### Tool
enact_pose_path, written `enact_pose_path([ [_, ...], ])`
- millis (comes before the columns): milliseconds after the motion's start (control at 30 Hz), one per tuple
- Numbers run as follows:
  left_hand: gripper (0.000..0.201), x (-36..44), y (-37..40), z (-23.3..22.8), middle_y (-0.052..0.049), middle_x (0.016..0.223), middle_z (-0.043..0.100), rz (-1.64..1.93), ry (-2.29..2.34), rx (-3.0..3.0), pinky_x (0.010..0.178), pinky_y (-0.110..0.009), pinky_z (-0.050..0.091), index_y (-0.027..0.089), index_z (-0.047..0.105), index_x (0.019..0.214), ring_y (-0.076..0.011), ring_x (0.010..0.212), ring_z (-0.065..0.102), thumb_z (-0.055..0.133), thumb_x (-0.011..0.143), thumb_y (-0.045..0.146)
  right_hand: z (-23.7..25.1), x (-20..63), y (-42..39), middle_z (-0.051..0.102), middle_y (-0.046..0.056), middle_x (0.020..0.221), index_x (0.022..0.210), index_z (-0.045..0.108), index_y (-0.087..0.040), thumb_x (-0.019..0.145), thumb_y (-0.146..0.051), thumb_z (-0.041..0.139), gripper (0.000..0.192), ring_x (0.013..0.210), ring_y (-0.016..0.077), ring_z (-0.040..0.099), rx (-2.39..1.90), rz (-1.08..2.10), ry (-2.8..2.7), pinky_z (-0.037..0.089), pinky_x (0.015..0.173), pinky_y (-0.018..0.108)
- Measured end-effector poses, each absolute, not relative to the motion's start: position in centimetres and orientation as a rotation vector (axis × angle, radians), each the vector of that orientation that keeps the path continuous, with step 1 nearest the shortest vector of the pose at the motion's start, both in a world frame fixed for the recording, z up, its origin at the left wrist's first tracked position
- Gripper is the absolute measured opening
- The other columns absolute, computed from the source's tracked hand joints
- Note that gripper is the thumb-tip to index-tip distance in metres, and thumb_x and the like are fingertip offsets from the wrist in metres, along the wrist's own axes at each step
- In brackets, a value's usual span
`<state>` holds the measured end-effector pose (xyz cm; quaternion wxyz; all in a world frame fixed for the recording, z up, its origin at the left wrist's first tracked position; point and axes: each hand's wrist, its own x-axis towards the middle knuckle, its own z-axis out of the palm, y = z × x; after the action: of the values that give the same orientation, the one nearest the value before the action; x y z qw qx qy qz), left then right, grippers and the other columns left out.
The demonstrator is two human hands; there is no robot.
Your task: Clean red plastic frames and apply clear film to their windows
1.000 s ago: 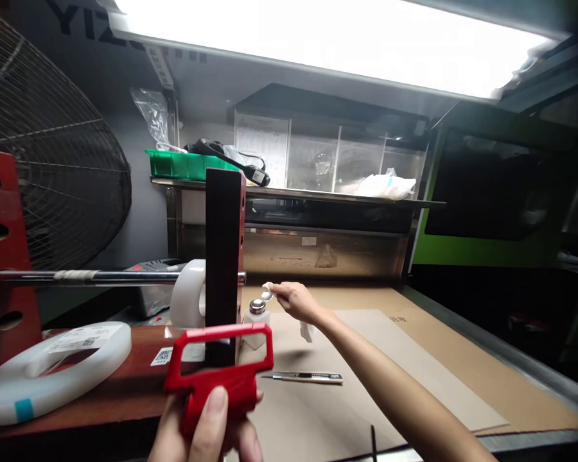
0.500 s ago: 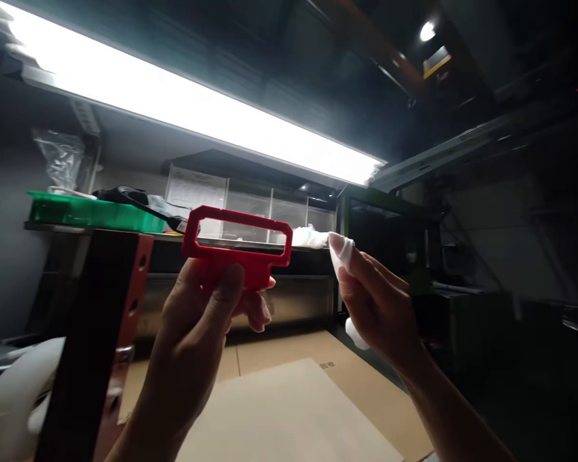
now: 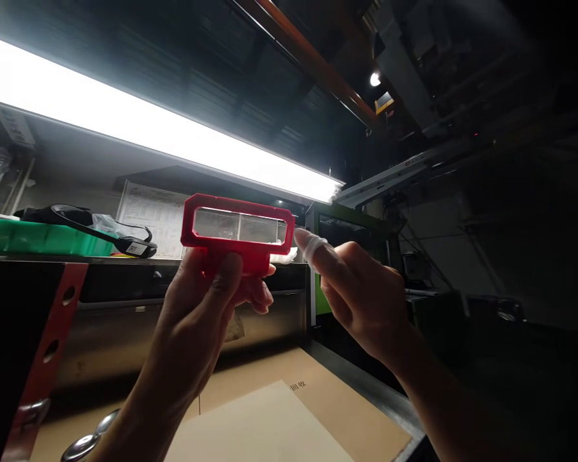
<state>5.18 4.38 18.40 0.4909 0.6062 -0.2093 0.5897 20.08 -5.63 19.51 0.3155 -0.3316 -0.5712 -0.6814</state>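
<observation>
Upright before the lamp, a red plastic frame (image 3: 238,249) with a long chamfered window is held by its lower block. My left hand (image 3: 207,301) is closed on that block, the thumb on the near face and the fingers behind. A thin white cloth (image 3: 314,249) wraps the index finger of my right hand (image 3: 366,295), whose other fingers are curled in. That index fingertip is close to the frame's right end; whether it touches cannot be made out.
A bright tube lamp (image 3: 173,128) slants overhead. On the shelf are a green tray (image 3: 43,237) and a black strap-like device (image 3: 137,247). A red perforated post (image 3: 58,333) stands at left. Cardboard (image 3: 337,404) covers the bench, with shiny metal pieces (image 3: 84,443) near my left forearm.
My right hand has moved left towards the red frame, its wrapped index finger now extended. The camera view has swung right and up; the left hand's hold is the same.
</observation>
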Motion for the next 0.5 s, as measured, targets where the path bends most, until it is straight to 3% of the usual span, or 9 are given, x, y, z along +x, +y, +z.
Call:
enact_pose_path([
  [333,0.011,4.3,3.6,18.5,0.005,0.074,0.069,1.449,-0.504,1.49,0.056,-0.013,0.052,0.02,0.061,0.091,-0.0064,0.058,0.06,0.051,0.089,0.015,20.3,18.4,-6.2,0.04,-0.005,0.059,0.128,0.051,-0.027,0.097,-0.014,0.041,0.035,0.049,0.0056,0.038,-0.927,-1.851,-1.498,0.026,0.043,0.019],
  [500,0.009,4.2,4.1,18.3,0.002,0.075,0.069,1.463,-0.514,1.517,0.055,-0.017,0.053,0.02,0.061,0.093,-0.0092,0.059,0.06,0.053,0.089,0.022,20.7,18.1,-5.7,0.041,-0.005,0.06,0.121,0.059,-0.027,0.096,-0.017,0.043,0.031,0.049,0.006,0.037,-0.948,-1.836,-1.5,0.025,0.042,0.019],
])
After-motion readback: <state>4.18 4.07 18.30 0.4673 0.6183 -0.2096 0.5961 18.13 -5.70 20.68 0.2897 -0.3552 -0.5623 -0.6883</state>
